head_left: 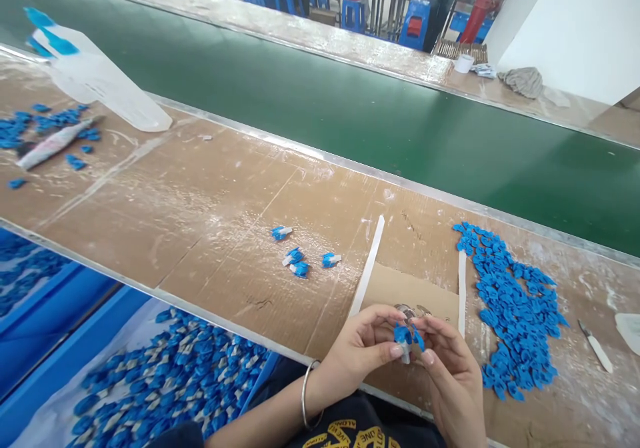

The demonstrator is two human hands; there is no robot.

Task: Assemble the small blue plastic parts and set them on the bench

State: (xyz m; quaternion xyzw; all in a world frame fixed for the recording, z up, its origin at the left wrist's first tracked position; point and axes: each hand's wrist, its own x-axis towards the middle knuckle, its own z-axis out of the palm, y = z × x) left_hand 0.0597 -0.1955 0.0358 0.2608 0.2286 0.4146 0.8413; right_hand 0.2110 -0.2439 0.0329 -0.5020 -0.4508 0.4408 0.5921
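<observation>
My left hand [367,345] is closed, thumb and fingers pinching a small blue plastic part with a white stem [404,349]. Close beside it, my right hand [447,361] pinches a second small blue piece [419,340] against the first. Fingers partly hide both, so how they join cannot be made out. Below the hands lies a cardboard sheet [410,288] between white strips. A large pile of loose blue pieces [520,308] spreads to the right of my right hand. Several blue-and-white parts [297,261] lie on the table to the left.
Blue bins [125,315] filled with blue-and-white parts stand below the table's near edge. A small knife [597,348] lies at the right. A green conveyor belt [320,101] runs behind the table [200,188]. At the far left are a white bag [115,88] and more blue pieces.
</observation>
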